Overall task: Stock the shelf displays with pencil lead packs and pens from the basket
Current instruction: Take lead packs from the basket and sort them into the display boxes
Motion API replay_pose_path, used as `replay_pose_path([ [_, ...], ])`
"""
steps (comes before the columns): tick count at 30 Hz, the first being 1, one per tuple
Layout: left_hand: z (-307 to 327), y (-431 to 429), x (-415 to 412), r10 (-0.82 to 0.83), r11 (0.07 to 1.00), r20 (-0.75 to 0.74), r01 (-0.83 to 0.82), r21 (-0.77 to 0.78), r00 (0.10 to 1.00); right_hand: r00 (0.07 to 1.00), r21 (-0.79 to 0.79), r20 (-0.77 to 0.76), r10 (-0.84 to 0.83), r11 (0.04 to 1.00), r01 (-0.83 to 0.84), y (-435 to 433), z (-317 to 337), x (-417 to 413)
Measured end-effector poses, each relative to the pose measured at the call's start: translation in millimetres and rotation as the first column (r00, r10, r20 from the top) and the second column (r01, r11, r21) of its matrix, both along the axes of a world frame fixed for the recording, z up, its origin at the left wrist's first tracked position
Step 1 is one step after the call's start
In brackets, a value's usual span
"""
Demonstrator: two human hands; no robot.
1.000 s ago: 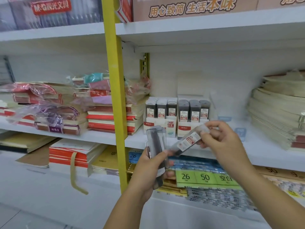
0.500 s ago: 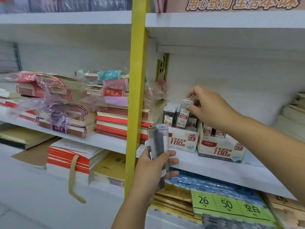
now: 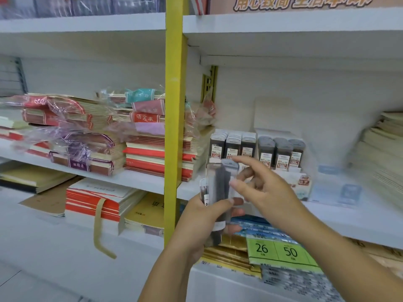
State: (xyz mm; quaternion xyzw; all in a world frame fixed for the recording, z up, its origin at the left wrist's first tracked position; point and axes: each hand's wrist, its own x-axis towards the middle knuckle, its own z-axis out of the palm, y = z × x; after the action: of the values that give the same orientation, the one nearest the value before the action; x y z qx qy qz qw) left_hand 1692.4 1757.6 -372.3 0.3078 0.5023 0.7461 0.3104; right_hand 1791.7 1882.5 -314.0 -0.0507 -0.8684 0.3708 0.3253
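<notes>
Since half a second earlier, the right hand [image 3: 268, 192] had left the display boxes [image 3: 302, 182] and had come back to the bundle of lead packs [image 3: 219, 188]. This bundle was just to the right of the yellow post [image 3: 174, 127], in front of it, at the height of the middle shelf [image 3: 141, 178]. The left hand [image 3: 202, 223] held the bundle upright. Its grip was clenched around the lower half of the clear packs, with the thumb across the front. The right hand was at the top of the bundle, its thumb on the front pack and other fingers visible through the plastic behind. The picture was blurred there, so I cannot tell if this grip already pinched a pack or only touched it.

Further right of the post, the two display boxes stood side by side on the shelf, each with three rows of packs that looked nearly full. I judge that the lead part of the task was well advanced, but several packs remained in the hand. No pens and no basket were in view, so that part was probably still to do. Left of the post lay stacks of notebooks [image 3: 152, 149] in plastic wrap.
</notes>
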Motion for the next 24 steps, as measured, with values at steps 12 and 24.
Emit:
replay_pose_path([
  [12,-15,-8,31,-0.073,0.993,0.052,0.078,-0.090,0.996,0.989,-0.451,-0.112,0.096,0.882,-0.136,15,-23,51],
  [24,-13,-9,37,0.067,0.997,0.092,-0.062,-0.051,0.994,1.000,-0.473,0.016,0.026,0.881,-0.015,21,-28,66],
])
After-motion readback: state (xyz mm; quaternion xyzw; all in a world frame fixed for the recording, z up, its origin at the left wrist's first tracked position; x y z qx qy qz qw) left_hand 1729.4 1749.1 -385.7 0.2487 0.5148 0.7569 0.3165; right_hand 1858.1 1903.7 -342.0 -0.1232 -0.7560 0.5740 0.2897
